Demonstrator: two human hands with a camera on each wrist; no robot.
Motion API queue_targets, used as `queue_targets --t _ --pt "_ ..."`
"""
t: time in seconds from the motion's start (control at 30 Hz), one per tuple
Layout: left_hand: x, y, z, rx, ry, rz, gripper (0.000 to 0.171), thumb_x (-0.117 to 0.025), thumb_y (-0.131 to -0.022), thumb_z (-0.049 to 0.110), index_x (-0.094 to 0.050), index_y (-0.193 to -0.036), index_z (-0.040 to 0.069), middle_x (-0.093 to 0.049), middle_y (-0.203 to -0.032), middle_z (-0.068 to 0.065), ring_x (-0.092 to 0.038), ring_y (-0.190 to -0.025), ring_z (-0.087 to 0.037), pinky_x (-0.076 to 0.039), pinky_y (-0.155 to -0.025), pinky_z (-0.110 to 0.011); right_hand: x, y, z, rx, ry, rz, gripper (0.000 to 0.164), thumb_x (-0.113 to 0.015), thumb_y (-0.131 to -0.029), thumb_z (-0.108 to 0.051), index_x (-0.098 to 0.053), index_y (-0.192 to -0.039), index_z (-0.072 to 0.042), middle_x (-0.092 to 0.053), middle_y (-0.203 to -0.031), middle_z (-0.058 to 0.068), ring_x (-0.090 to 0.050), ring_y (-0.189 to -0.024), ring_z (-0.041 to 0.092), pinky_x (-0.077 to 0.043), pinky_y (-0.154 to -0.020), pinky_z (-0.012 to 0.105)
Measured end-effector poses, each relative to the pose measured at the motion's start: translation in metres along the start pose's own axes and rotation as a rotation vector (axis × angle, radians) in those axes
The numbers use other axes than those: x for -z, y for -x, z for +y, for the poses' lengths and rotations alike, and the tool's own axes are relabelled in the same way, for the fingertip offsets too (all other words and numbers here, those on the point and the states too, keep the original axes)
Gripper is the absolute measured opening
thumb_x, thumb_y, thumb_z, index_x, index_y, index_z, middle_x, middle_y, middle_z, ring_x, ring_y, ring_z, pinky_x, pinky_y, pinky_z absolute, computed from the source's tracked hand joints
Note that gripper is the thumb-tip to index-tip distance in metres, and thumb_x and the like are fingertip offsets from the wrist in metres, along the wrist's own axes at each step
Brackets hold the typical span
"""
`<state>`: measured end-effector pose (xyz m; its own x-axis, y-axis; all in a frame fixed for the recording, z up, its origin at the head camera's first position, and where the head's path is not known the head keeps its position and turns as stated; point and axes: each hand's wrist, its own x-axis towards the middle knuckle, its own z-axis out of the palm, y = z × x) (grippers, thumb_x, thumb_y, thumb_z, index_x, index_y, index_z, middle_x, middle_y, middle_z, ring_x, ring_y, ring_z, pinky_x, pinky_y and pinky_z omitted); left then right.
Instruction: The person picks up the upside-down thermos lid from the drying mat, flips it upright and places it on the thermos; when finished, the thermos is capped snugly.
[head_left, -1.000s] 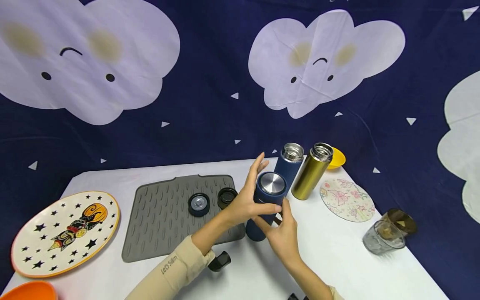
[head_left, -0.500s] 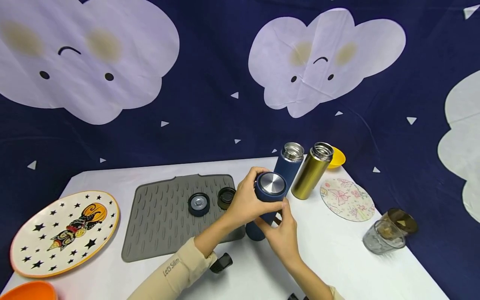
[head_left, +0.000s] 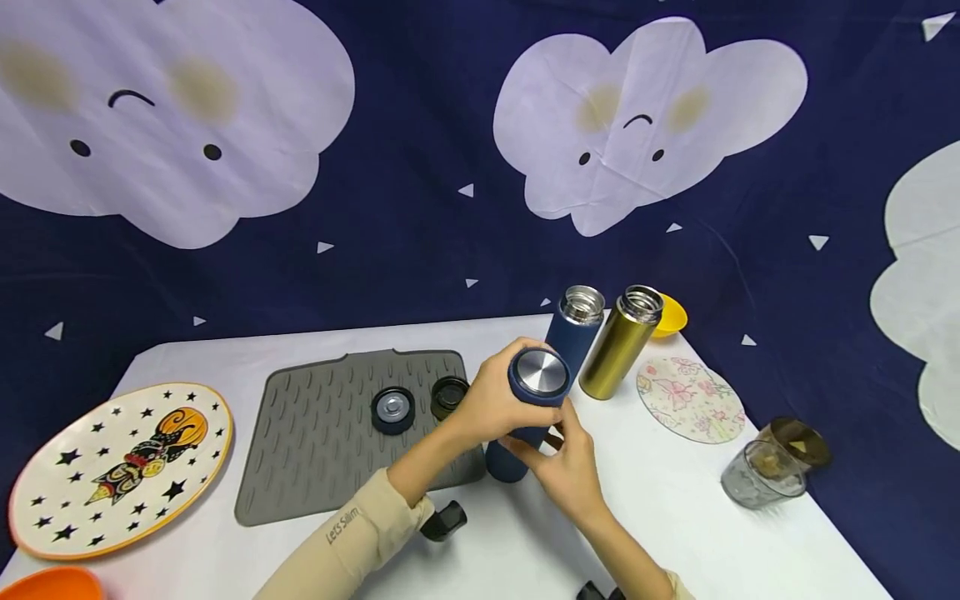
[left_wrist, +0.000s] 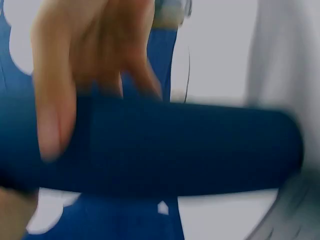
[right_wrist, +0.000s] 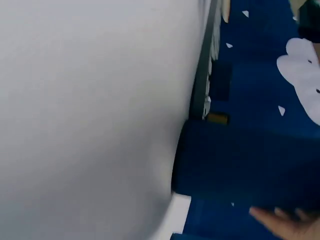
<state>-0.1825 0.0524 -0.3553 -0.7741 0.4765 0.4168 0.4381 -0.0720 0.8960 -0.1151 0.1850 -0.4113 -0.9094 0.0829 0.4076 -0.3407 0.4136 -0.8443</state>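
A navy vacuum flask (head_left: 507,463) stands upright near the middle of the white table, its lid (head_left: 542,372) topped with a brushed silver disc. My left hand (head_left: 495,398) grips the flask's upper part around the lid, its far fingers partly hidden behind it. Lower down, my right hand (head_left: 564,468) holds the body from the right with thumb and fingers. In the left wrist view the navy flask body (left_wrist: 185,150) lies across the picture, blurred. In the right wrist view the flask's base (right_wrist: 200,160) meets the white surface, with fingertips (right_wrist: 270,220) at its side.
Behind stand an uncapped navy flask (head_left: 573,332) and an uncapped gold flask (head_left: 621,350). A grey mat (head_left: 315,433) at left bears two dark lids (head_left: 393,410). Around lie a star-patterned plate (head_left: 82,442), yellow bowl (head_left: 672,317), round floral mat (head_left: 690,400), glasses (head_left: 759,479) and orange bowl (head_left: 56,585).
My left fingers, raised and straight a second ago, have come down and curled round the flask's lid. My right hand keeps its hold on the body. The head view has shifted slightly.
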Motion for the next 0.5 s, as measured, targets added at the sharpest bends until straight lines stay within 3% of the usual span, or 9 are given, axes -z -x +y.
queue_targets --t 0.13,0.27,0.37,0.5 --pt "0.019 -0.009 -0.004 0.01 0.189 -0.275 0.061 -0.077 -0.063 -0.002 -0.059 -0.12 0.001 -0.066 -0.108 -0.009 -0.062 -0.099 -0.016 -0.051 -0.094 -0.033 0.005 -0.004 0.001 0.025 -0.034 -0.099 0.072 -0.088 -0.071 -0.007 -0.054 -0.134 -0.016 -0.066 -0.125 0.005 -0.063 -0.112 0.02 -0.057 -0.089 0.045" --pt "0.027 -0.016 -0.006 0.014 0.287 -0.462 0.062 -0.072 -0.058 -0.002 -0.056 -0.118 -0.006 -0.067 -0.105 -0.006 -0.063 -0.099 -0.019 -0.051 -0.095 -0.036 0.007 -0.005 -0.001 0.052 -0.025 -0.125 0.072 -0.089 -0.069 -0.007 -0.055 -0.132 -0.01 -0.066 -0.125 0.007 -0.064 -0.112 0.022 -0.057 -0.089 0.042" --pt "0.03 -0.019 -0.007 0.019 0.328 -0.547 0.064 -0.07 -0.054 -0.001 -0.054 -0.115 -0.009 -0.067 -0.103 -0.005 -0.063 -0.099 -0.02 -0.051 -0.094 -0.037 0.007 -0.004 -0.002 0.057 -0.013 -0.13 0.074 -0.09 -0.068 -0.008 -0.053 -0.133 -0.008 -0.065 -0.125 0.008 -0.064 -0.112 0.026 -0.057 -0.088 0.043" --pt "0.031 -0.019 -0.006 0.026 0.346 -0.567 0.065 -0.073 -0.058 -0.002 -0.053 -0.119 -0.01 -0.066 -0.108 -0.013 -0.063 -0.101 -0.021 -0.051 -0.096 -0.04 0.009 -0.004 -0.004 0.036 -0.006 -0.139 0.074 -0.089 -0.069 -0.009 -0.052 -0.134 -0.009 -0.064 -0.127 0.009 -0.064 -0.113 0.03 -0.057 -0.089 0.044"
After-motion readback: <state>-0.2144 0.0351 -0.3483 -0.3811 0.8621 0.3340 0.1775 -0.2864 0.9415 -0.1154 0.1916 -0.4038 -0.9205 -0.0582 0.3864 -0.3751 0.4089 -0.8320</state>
